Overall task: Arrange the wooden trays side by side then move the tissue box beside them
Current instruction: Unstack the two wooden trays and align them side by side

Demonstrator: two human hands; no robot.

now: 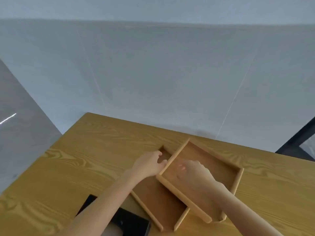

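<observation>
Two light wooden trays overlap on the table. The upper tray (237, 182) lies askew across the lower tray (162, 201), covering its right part. My left hand (150, 166) grips the upper tray's long left wall from outside, thumb at the rim. From the right, my right hand (193, 171) reaches into the upper tray, with its curled fingers against the inside of that same wall. No tissue box is clearly in view.
The yellow wood-grain table (71, 167) runs to a grey wall at the back. A flat black object (131, 222) lies at the near edge under my left forearm. A dark frame (296, 143) stands past the table's right corner.
</observation>
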